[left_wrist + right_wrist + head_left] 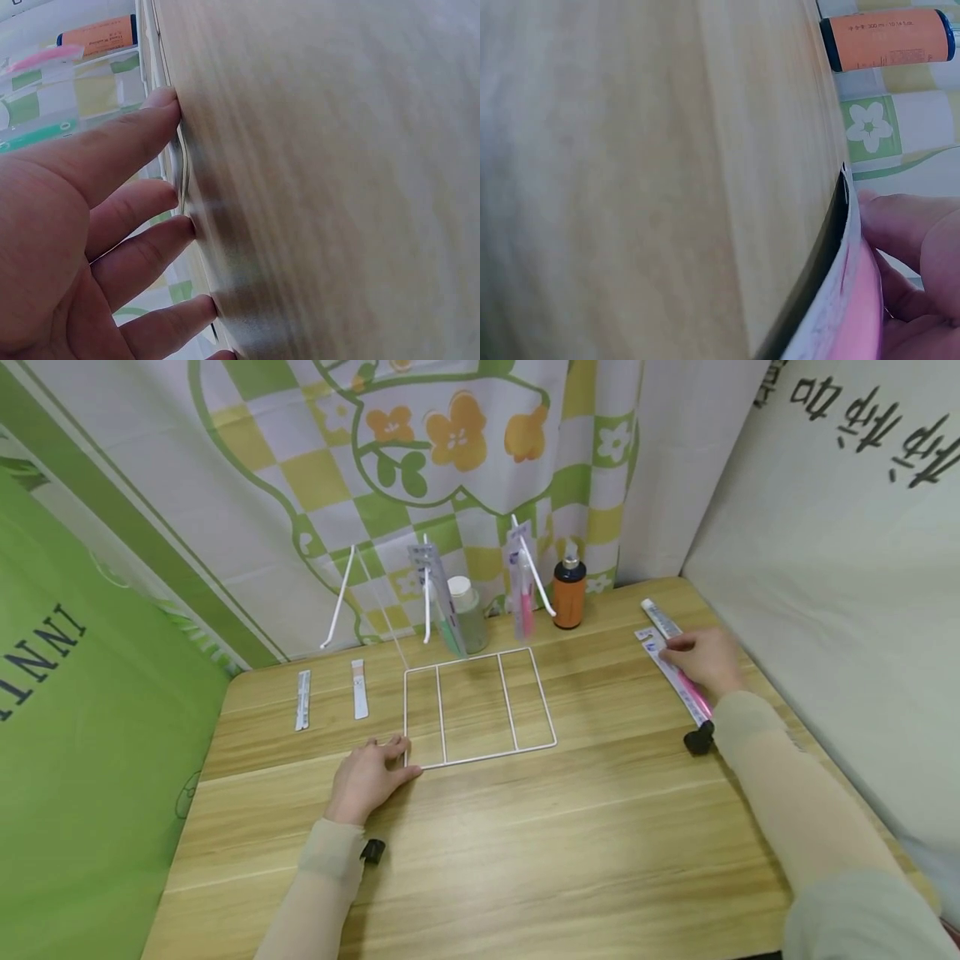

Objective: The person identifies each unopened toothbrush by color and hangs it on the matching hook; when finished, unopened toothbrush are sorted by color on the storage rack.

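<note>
While left hand (369, 777) rests flat, right hand (703, 658) lifts toothbrush pack (678, 681) (pink).

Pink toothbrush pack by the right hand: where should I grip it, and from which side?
Grip the pink toothbrush pack near its far end, from above, pinching across the narrow width. It lies flat on the table, long and thin, and the right hand already rests there. Its near end runs under the sleeve.

You wear close-fitting, pale beige sheer sleeves that run down both forearms to the wrists. A small black camera unit sits at your left wrist (372, 850) and another at your right wrist (699, 740). Both hands are bare.
</note>
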The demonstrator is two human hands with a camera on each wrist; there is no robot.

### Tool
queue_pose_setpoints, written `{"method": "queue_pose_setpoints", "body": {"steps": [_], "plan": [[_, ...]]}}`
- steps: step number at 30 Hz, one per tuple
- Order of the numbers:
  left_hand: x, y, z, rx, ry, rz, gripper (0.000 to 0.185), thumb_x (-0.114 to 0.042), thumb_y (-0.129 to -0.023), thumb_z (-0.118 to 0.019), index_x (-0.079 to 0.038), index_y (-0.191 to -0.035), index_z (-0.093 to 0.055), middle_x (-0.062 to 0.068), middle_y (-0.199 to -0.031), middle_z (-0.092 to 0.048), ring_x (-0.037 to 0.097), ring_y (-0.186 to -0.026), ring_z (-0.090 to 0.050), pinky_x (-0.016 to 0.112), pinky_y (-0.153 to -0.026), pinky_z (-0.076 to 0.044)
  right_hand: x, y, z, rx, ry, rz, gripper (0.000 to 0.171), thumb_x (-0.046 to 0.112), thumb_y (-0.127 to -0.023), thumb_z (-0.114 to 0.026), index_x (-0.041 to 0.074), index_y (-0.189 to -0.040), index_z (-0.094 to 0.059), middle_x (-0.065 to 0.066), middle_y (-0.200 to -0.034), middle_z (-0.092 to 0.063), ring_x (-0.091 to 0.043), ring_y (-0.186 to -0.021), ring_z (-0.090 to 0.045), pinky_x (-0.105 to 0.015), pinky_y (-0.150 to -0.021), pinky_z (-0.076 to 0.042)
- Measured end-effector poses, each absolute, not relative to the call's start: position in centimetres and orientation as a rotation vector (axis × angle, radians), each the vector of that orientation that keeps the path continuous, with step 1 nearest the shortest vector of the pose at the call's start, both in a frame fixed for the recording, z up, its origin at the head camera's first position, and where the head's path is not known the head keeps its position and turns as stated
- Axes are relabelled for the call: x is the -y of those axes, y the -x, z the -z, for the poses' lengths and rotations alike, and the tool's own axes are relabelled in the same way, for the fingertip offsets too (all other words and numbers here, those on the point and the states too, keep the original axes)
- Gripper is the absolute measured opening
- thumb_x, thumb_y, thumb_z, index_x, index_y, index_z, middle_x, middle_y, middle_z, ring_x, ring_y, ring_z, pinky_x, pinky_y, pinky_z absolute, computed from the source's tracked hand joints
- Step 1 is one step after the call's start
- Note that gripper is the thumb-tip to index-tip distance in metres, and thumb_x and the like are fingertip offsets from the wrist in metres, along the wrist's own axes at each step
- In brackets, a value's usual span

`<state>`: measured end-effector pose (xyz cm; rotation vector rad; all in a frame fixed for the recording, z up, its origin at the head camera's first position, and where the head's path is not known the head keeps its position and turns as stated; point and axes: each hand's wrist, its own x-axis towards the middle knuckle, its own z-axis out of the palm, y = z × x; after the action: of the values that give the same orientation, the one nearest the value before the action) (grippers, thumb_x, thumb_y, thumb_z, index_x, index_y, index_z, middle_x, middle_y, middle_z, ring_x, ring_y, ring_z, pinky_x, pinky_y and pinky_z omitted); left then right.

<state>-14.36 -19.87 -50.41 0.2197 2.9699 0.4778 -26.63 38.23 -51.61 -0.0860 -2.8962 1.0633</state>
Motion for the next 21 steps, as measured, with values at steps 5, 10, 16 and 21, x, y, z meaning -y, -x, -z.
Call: {"method": "queue_pose_setpoints", "body": {"steps": [5, 10, 16, 21], "plan": [[19.95, 14.32, 50.53, -2.968, -0.240, -0.475, 0.065, -0.049, -0.094, -0.083, -0.017, -0.148, -0.068, 0.010, -0.154, -0.060, 0.055, -0.142, -0.051, 0.067, -0.111, -0.045, -38.41, 26.73, 52.13, 2.885, 0.084, -1.049, 0.037, 0.026, -0.101, -0.076, -0.004, -0.122, -0.078, -0.032, -0.128, -0.071, -0.052, -0.121, -0.062, -0.066, -0.108, -0.042], [19.97, 14.33, 50.59, -2.964, -0.242, -0.478, 0.065, -0.051, -0.094, -0.082, -0.017, -0.148, -0.067, 0.010, -0.154, -0.060, 0.054, -0.143, -0.049, 0.067, -0.113, -0.044, -38.35, 26.61, 52.19, 2.869, 0.084, -1.044, 0.037, 0.027, -0.102, -0.075, -0.005, -0.121, -0.078, -0.032, -0.126, -0.071, -0.052, -0.121, -0.062, -0.067, -0.107, -0.043], [20.01, 14.36, 50.67, -2.967, -0.243, -0.475, 0.065, -0.050, -0.094, -0.083, -0.017, -0.149, -0.067, 0.009, -0.154, -0.061, 0.054, -0.143, -0.050, 0.067, -0.113, -0.044, -38.02, 26.42, 51.86, 2.856, 0.104, -1.074, 0.037, 0.027, -0.103, -0.074, -0.005, -0.122, -0.077, -0.032, -0.127, -0.071, -0.052, -0.122, -0.062, -0.067, -0.107, -0.044], [20.11, 14.41, 50.75, -2.975, -0.240, -0.472, 0.065, -0.049, -0.094, -0.083, -0.017, -0.148, -0.068, 0.010, -0.153, -0.061, 0.054, -0.143, -0.050, 0.068, -0.113, -0.044, -37.48, 26.30, 51.49, 2.818, 0.104, -1.062, 0.035, 0.025, -0.102, -0.073, -0.003, -0.121, -0.078, -0.032, -0.126, -0.071, -0.050, -0.119, -0.065, -0.064, -0.104, -0.047]]}}
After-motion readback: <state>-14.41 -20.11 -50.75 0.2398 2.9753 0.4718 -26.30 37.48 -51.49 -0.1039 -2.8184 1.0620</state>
